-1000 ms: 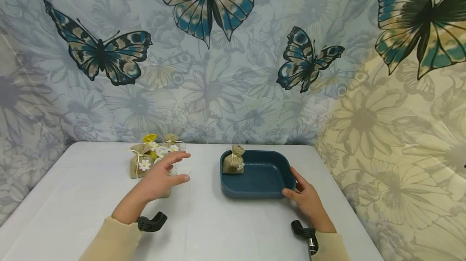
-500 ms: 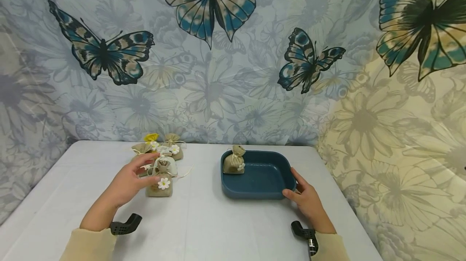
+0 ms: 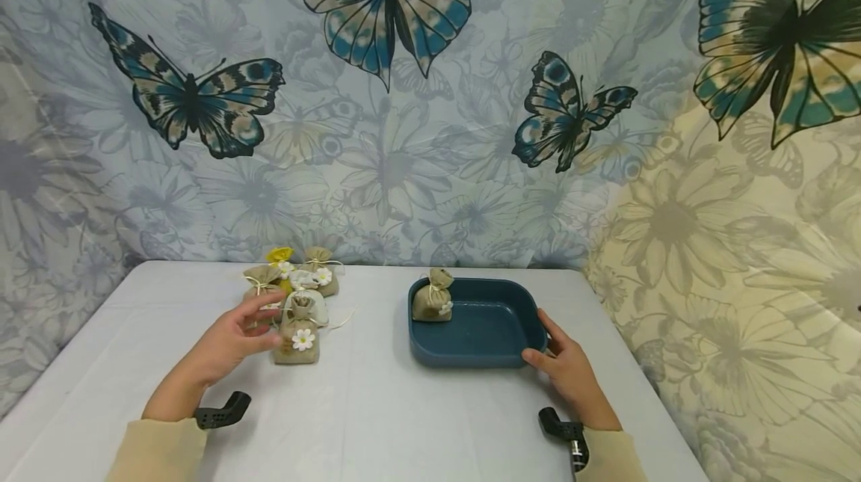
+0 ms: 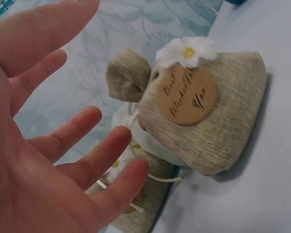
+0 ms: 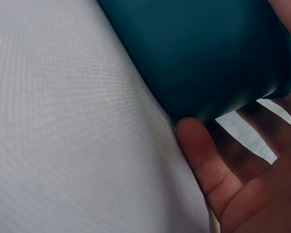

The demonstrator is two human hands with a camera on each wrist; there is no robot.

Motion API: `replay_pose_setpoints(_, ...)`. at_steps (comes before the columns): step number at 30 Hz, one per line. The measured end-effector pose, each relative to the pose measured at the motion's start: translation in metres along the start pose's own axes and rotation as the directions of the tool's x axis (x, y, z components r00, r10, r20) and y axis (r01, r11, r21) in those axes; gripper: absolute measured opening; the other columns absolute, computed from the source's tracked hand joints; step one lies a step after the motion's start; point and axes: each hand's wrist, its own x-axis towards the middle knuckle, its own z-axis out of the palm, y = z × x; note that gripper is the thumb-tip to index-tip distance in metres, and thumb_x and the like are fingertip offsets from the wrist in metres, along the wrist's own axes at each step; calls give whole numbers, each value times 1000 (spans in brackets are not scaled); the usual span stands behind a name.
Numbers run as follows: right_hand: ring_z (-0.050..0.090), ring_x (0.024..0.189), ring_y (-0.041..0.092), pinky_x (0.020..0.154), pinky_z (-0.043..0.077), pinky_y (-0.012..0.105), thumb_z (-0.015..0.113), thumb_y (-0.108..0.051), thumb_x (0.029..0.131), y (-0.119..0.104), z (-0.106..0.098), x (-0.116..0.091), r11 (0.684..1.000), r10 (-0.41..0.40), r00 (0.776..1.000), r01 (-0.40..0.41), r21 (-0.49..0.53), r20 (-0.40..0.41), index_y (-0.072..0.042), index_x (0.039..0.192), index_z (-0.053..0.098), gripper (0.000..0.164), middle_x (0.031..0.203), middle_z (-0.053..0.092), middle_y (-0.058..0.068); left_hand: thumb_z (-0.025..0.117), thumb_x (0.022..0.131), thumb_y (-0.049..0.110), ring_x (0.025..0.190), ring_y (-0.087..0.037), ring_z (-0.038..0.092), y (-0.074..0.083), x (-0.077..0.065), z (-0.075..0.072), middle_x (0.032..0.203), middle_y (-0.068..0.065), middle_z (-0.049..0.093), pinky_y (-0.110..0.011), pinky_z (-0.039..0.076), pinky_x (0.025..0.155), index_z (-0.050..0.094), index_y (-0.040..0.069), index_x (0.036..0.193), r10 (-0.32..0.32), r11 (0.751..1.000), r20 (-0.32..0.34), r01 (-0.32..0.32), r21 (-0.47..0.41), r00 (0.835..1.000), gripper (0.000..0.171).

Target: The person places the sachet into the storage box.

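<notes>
In the head view my left hand (image 3: 225, 342) is beside a burlap sachet (image 3: 297, 344) with a white daisy, at the front of a cluster. Its fingers are spread and lightly bent, with nothing between them. The left wrist view shows a gap between these fingers and the sachet (image 4: 203, 131), which bears a round "Best Wishes For You" tag. My right hand (image 3: 572, 374) holds the right end of a dark blue rectangular dish (image 3: 484, 359), thumb on the front corner and fingers around the end wall (image 5: 208, 58). Another burlap sachet (image 3: 432, 304) sits in the dish's left end.
Behind the front sachet stand more sachets: a burlap one (image 3: 323, 280) at the back, another (image 3: 258, 280) at the left and a whitish one (image 3: 315, 306). A yellow flower (image 3: 279, 254) shows among them. White cloth (image 3: 377, 422) covers the table; a butterfly-print curtain (image 3: 403, 190) hangs behind.
My left hand has moved left and toward me from above the cluster to beside the front sachet, uncovering it. The right hand and the dish have stayed in place.
</notes>
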Motion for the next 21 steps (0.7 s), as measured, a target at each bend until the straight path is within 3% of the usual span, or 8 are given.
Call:
replay_pose_setpoints(4, 45, 131, 42, 82, 49, 21, 78, -18, 89, 12, 0, 4, 1000, -6, 1000, 6, -25, -7, -13, 158, 29, 85, 154, 34, 22, 76, 90, 10, 132, -52, 37, -8, 1, 0, 151, -29, 31, -49, 44, 100, 35, -2, 152, -54, 998, 16, 54, -31, 998, 75)
replay_pose_setpoints(11, 48, 129, 41, 82, 50, 22, 79, -20, 89, 20, 1, 5, 999, -28, 1000, 27, -44, -14, -15, 159, 29, 86, 153, 37, 22, 74, 90, 6, 131, -54, 36, -16, 1, 0, 151, -31, 30, -30, 52, 86, 33, -3, 152, -66, 993, 30, 69, -100, 997, 75)
replay_pose_setpoints(17, 48, 129, 41, 82, 50, 22, 78, -19, 90, 17, 0, 4, 998, -31, 999, 31, -50, -6, -14, 159, 28, 85, 153, 36, 23, 73, 90, 4, 127, -54, 41, -18, 2, 1, 146, -33, 36, -29, 53, 85, 38, -8, 147, -55, 993, 35, 58, -106, 998, 68)
replay_pose_setpoints(21, 47, 129, 44, 81, 50, 21, 77, -16, 90, 2, 1, 0, 998, -35, 999, 35, -47, 1, -8, 158, 28, 84, 152, 35, 26, 74, 89, 4, 125, -52, 43, -21, 4, 3, 144, -34, 40, -29, 53, 84, 42, -9, 144, -68, 994, 41, 71, -85, 997, 65)
